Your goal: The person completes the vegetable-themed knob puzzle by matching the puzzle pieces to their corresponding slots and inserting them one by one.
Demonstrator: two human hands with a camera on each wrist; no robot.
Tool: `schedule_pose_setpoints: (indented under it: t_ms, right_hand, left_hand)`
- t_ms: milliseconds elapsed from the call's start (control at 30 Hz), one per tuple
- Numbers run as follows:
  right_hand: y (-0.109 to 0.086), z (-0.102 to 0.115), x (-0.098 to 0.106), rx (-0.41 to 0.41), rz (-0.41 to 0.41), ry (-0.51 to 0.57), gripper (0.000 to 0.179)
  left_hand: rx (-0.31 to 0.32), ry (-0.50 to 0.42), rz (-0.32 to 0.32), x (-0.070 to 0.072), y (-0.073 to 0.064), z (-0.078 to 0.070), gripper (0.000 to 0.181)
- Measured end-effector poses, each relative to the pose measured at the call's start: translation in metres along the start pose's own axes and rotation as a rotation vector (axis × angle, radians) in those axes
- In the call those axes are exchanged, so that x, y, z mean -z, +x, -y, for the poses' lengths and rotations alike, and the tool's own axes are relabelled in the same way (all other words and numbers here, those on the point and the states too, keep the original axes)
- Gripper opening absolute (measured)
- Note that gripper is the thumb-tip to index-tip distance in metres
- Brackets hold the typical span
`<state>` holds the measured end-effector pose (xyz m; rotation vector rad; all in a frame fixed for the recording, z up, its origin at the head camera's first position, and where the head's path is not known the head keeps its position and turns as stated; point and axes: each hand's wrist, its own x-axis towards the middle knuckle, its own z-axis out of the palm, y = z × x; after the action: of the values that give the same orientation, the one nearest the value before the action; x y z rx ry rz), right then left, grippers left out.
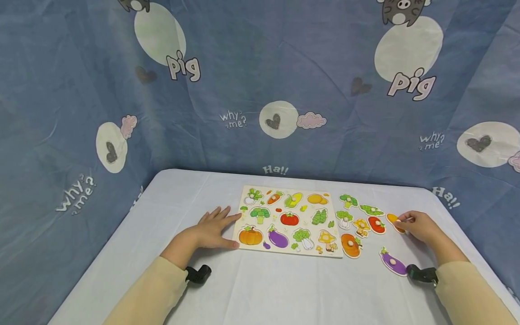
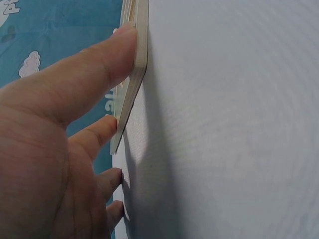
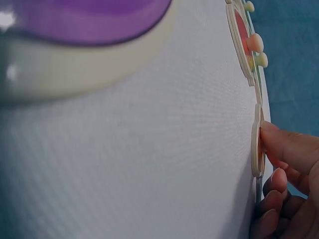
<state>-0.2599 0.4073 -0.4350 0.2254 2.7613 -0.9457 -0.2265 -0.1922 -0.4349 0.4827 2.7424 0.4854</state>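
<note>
A wooden vegetable puzzle board (image 1: pixel 266 250) lies flat on the table. My left hand (image 1: pixel 213 228) is at its left edge, fingers spread; in the left wrist view the thumb (image 2: pixel 112 57) and index finger touch the board's edge (image 2: pixel 139 55). To the board's right, my right hand (image 1: pixel 420 225) pinches an orange-yellow puzzle piece (image 1: pixel 393 220) between thumb and fingers. In the right wrist view that piece (image 3: pixel 256 144) shows edge-on, its knob hidden behind the fingertips. Nearest to it are the tomato piece (image 1: pixel 377 225) and the mushroom piece (image 1: pixel 361 227).
More knobbed pieces lie right of the board: broccoli (image 1: pixel 348 201), a long green one (image 1: pixel 371 210), bok choy (image 1: pixel 344 219) and pumpkin (image 1: pixel 351 246). An eggplant piece (image 1: pixel 392 262) lies nearer me, beside the right wrist camera (image 1: pixel 420 273). A blue printed curtain (image 1: pixel 243 153) hangs behind the table.
</note>
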Motion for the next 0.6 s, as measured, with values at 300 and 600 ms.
schedule_pose_setpoints:
  t_ms: [300,600]
  right_hand:
    - [-0.001,-0.001,0.001,-0.019,-0.008,0.011,0.037]
    - [-0.007,0.009,0.01,0.035,0.009,-0.006,0.04]
  left_hand:
    - [-0.004,-0.003,0.001,0.001,0.0,-0.001,0.094]
    - [-0.003,-0.002,0.005,0.001,0.0,-0.002,0.094]
